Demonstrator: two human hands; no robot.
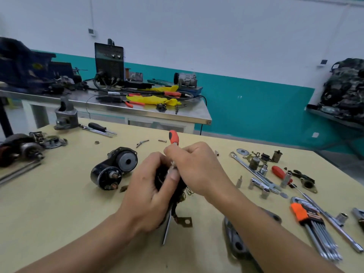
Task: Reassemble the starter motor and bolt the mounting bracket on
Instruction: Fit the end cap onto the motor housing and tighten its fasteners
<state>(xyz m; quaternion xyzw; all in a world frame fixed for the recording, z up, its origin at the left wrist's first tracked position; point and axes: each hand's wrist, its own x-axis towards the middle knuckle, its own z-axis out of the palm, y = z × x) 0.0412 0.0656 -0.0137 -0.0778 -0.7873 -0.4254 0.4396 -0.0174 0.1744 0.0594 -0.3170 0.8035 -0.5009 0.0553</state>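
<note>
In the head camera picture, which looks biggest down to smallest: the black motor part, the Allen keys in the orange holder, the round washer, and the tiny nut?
1. black motor part and Allen keys: they look about alike, and the keys lie nearer the camera, so I won't rank them.
2. round washer
3. tiny nut
</note>
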